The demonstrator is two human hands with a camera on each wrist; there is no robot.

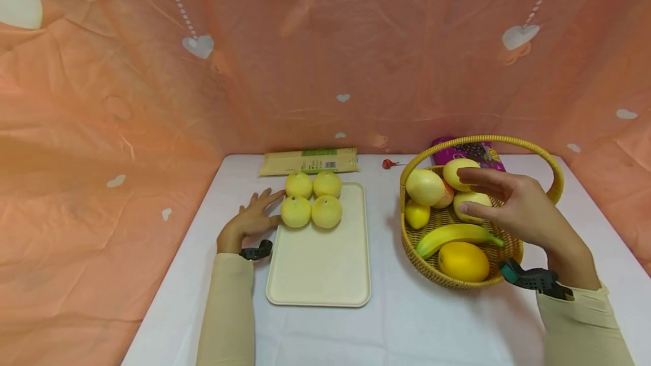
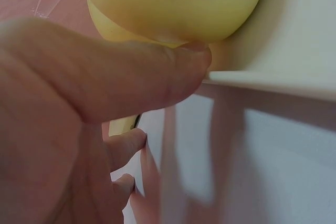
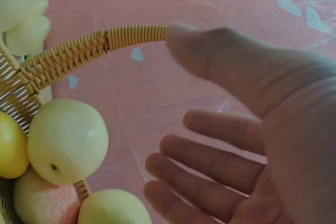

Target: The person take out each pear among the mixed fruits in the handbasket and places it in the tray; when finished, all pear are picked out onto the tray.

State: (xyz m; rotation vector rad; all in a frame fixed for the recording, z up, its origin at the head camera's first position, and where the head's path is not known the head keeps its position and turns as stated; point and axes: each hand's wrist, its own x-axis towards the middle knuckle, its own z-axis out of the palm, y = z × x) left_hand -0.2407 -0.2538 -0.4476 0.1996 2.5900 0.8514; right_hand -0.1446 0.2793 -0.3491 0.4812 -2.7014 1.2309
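Note:
Several pale yellow round fruits [image 1: 327, 212], like pears or apples, sit grouped at the far left of a cream tray [image 1: 319, 270]. My left hand [image 1: 251, 219] is at the tray's left edge, fingers spread. In the left wrist view its thumb [image 2: 152, 72] lies against the rim, just under one fruit; whether it touches the fruit I cannot tell. Over a wicker basket [image 1: 414, 256], my right hand [image 1: 526, 208] hovers with thumb and fingers apart, holding nothing. In the basket are more pale round fruits [image 1: 425, 187], a reddish fruit [image 3: 44, 200], a lemon [image 1: 417, 214], a banana [image 1: 452, 234] and an orange-yellow oval fruit [image 1: 464, 261].
The basket's tall handle [image 1: 478, 139] arches over its far side. Behind the tray lies a flat beige packet [image 1: 310, 161]. A small red-wrapped lollipop [image 1: 389, 164] and a purple packet [image 1: 465, 151] lie along the back, before a pink heart-patterned cloth [image 1: 285, 72].

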